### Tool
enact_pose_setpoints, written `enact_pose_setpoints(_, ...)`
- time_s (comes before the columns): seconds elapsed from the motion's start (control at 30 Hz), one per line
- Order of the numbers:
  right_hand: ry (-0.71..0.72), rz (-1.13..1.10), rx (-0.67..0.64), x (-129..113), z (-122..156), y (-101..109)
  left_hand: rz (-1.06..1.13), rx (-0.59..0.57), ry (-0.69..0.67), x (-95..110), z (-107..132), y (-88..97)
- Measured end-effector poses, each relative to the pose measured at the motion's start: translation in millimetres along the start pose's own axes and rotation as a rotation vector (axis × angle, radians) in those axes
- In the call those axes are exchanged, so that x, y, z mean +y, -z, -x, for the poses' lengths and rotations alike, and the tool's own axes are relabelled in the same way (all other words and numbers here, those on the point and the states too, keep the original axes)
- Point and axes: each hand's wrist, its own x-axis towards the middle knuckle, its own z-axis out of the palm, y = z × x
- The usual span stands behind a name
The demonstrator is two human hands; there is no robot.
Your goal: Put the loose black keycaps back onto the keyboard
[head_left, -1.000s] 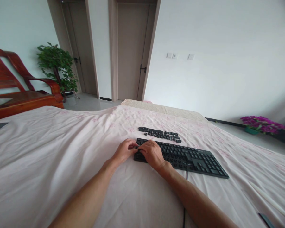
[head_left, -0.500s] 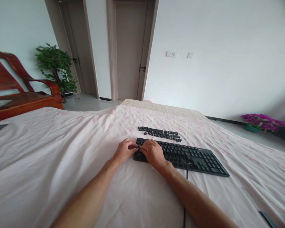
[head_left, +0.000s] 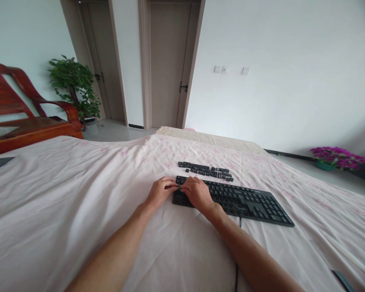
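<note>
Hardly anything has shifted since a moment ago: both hands have only crept a touch toward the keyboard's far edge. Nearest, a cable (head_left: 236, 259) runs up the pink-flowered sheet (head_left: 63, 194) to the black keyboard (head_left: 246, 198). At its left end the left hand (head_left: 161, 194) and right hand (head_left: 197, 194) meet, each grip drawn together, fingertips pinched over one small dark spot; whether a keycap sits between them is too small to tell. It looks like work on a single key there, which calls for a fine, steady pinch. Beyond lie rows of loose keycaps (head_left: 205, 170).
</note>
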Motion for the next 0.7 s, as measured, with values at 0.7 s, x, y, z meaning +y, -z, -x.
enact_pose_setpoints(0.7,0.012,-0.123,0.053,16.6,-2.0,-9.9,0.004,-0.004,0.021,-3.7,-2.1,-1.2)
